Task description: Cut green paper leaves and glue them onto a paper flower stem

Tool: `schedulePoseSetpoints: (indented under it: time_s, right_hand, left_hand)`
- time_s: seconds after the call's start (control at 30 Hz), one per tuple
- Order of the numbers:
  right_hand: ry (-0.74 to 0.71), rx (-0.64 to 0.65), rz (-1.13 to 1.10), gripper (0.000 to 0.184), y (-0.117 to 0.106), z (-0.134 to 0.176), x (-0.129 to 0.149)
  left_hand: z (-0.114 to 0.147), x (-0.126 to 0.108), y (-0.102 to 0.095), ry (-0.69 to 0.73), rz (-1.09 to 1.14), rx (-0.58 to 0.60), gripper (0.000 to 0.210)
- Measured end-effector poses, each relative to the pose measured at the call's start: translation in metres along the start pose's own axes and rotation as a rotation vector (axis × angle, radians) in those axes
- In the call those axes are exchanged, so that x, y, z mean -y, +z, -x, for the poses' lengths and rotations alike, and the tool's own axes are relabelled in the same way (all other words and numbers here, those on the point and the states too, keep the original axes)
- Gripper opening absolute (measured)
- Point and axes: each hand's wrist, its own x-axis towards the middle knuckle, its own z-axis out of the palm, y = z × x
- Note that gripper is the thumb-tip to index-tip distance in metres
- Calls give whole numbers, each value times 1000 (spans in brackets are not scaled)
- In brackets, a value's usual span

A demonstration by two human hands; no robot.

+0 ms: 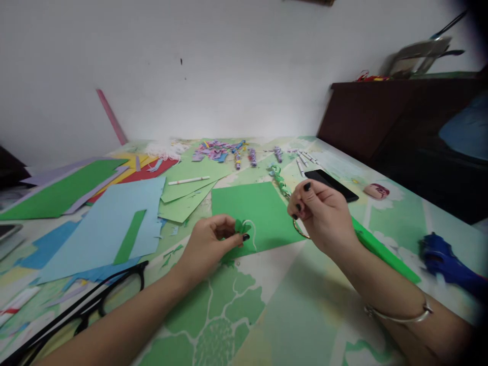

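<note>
My left hand (213, 244) is low over a green paper sheet (251, 203), its thumb and fingers pinching a small piece of green paper (240, 226). A white string (251, 229) curls out beside that piece. To the right, my right hand (320, 208) is raised with fingertips pressed together; whatever is between them is too small or hidden to make out. Below its fingers shows part of a thin gold-coloured loop (301, 231). Just behind this hand lies a green twisted paper strand (280, 180).
Light blue paper (133, 203) and black-framed glasses (114, 295) lie left. Several purple paper rolls (252, 157) and paper scraps (213, 151) stand near the wall. A black phone (331, 183), an eraser (376, 191), a bright green strip (385, 251) and a blue glue gun (446, 262) lie right.
</note>
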Motion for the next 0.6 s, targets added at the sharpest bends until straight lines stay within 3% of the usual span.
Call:
schedulePoseSetpoints:
  time_s: [0.17,0.33,0.5,0.6]
  right_hand:
    - [162,129,57,16,6,5,-10]
    - [266,136,79,17,11,9,-8]
    - [273,172,74,19,9,11,-6]
    - [296,345,37,17,9,16,-2]
  left_hand:
    - [-8,3,-4,5,11,-95,20]
    - [-10,5,-4,-16,30,-87,22]
    - [-10,1,-4,-1,41,-63,19]
    - [-11,-2,-6,-5,83,-64,19]
